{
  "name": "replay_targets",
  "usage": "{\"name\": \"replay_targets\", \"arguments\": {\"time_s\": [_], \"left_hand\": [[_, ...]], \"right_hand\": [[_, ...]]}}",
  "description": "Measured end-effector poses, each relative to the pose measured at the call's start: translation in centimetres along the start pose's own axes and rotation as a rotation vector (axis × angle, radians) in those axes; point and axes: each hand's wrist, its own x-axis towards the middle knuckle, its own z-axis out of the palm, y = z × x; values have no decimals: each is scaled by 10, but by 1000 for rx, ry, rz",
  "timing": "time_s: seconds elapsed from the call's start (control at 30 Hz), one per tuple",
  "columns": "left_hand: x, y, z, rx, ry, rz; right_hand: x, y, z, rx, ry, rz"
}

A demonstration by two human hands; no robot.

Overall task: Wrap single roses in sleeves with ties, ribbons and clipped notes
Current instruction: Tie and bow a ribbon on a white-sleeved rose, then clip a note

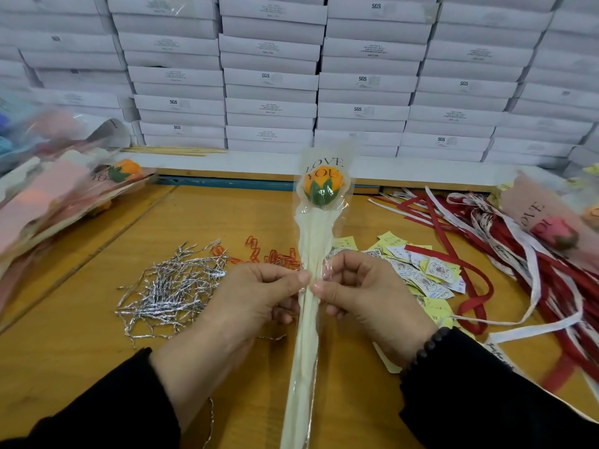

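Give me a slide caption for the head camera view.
Both hands pinch a sleeved orange rose upright above silver ties.

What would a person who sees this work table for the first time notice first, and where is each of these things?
In the middle, both hands, the left hand and the right hand, pinch a cream sleeve holding an orange rose under the printed words LOVE YOU. Silver twist ties lie in a heap to the left, and red and white ribbons spread on the right. Stacked white boxes fill the background.
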Motion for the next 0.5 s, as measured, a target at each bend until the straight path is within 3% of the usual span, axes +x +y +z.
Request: {"name": "replay_targets", "arguments": {"time_s": [0.5], "left_hand": [[4,-3,-2,82,72,76]], "right_hand": [[2,-1,-3,158,-63,67]]}}
